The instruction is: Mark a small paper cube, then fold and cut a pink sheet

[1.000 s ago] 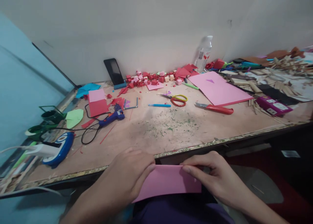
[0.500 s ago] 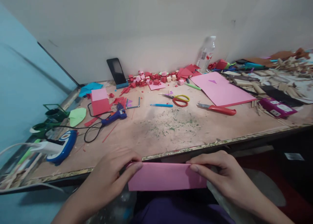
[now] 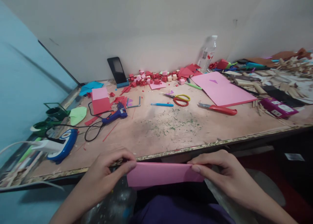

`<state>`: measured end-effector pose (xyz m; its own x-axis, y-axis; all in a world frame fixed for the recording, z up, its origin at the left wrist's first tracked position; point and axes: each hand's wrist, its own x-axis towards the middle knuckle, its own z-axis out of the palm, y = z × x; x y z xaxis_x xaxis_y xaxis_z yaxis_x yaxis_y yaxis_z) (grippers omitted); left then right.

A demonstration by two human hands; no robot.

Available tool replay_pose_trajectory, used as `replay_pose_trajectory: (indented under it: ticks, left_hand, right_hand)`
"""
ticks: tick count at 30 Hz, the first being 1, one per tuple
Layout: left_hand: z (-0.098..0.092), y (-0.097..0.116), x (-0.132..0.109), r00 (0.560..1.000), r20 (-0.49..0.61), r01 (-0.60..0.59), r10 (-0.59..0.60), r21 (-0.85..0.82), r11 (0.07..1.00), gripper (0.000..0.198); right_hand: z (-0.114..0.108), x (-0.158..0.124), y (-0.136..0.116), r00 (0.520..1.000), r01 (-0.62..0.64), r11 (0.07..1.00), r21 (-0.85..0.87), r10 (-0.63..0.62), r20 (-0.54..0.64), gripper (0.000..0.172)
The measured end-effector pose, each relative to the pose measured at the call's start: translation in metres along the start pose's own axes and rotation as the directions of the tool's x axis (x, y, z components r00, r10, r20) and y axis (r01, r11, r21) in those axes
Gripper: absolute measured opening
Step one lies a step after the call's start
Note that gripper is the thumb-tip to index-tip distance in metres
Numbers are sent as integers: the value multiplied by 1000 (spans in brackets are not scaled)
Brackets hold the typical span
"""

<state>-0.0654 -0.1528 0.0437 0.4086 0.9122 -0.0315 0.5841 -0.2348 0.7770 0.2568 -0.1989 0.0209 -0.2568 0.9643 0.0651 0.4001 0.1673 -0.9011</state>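
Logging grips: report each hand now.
Left hand: closed, pinching the pink paper's left end.
Right hand: closed, pinching near its right end.

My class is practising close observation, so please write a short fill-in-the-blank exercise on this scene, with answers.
1. The left hand and right hand hold one piece of paper, coloured ____.
2. The knife has a handle coloured ____.
3. The scissors have one red loop and one ____ loop.
4. The phone rests in a stand coloured ____.

Missing words: pink; red; yellow; blue.

The pink strip [image 3: 163,174] is matt paper, the bottle [image 3: 208,53] glossy plastic, the tabletop [image 3: 132,137] rough-edged wood.
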Motion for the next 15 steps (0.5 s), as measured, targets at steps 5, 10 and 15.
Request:
replay_pose_trajectory:
  ticks: [5, 10, 15]
  left_hand:
    - [5, 8, -6, 996, 15, -92, 91, 52, 994, 21]
    - [18, 20, -6, 957, 40, -291, 288, 152, 945, 18]
    - [23, 29, 0, 951, 16, -309, 310, 139, 941, 17]
  right_hand:
    - [-1, 2, -6, 988, -55, 997, -60, 63, 141, 17]
    - [15, 21, -24, 936, 7, 999, -42, 8, 351, 15]
    - [33, 35, -29, 940, 70, 998, 4, -67, 336, 20]
